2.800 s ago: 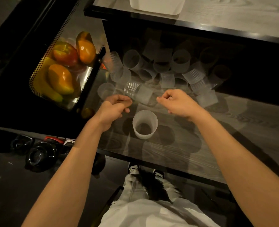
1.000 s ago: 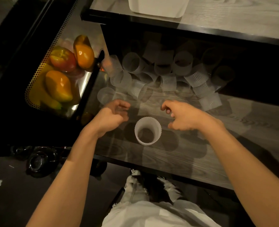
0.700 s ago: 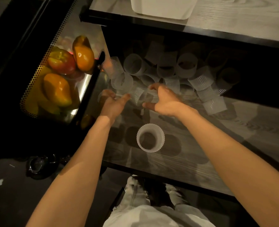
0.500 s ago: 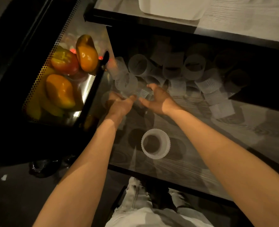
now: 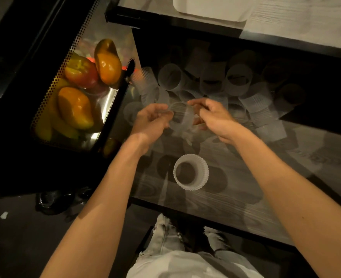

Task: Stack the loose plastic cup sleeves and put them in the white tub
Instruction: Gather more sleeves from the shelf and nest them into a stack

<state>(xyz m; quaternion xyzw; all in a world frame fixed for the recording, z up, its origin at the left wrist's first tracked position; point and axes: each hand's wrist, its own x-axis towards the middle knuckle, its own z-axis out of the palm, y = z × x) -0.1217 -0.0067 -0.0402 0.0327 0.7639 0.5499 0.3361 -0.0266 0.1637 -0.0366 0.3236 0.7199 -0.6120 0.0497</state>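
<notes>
1. Nearest the person, a translucent ribbed plastic cup sleeve (image 5: 191,172) stands upright, mouth up, on the grey wood-grain tabletop (image 5: 255,183). Whether it is one sleeve or several nested cannot be told.
2. Just beyond it, raised off the surface, the left hand (image 5: 151,121) and right hand (image 5: 213,117) hold a second sleeve (image 5: 180,117) between them. The fingers of each hand are curled and pinch its rim on opposite sides.
3. Behind the hands lies a heap of loose sleeves (image 5: 233,81), most on their sides, many touching or overlapping, running back into shadow.
4. Left of the heap, a perforated metal tray (image 5: 45,104) holds orange and red fruit (image 5: 75,107), which is not part of the task.
5. Farthest off, the white plastic tub (image 5: 211,7) sits on a raised pale surface (image 5: 296,21). Only its near wall shows, so its contents cannot be seen.
6. Assessment: the task appears to be at an early stage. The held sleeve is probably meant for the upright one. The heap is largely unstacked, and no stack has been seen to reach the tub.
</notes>
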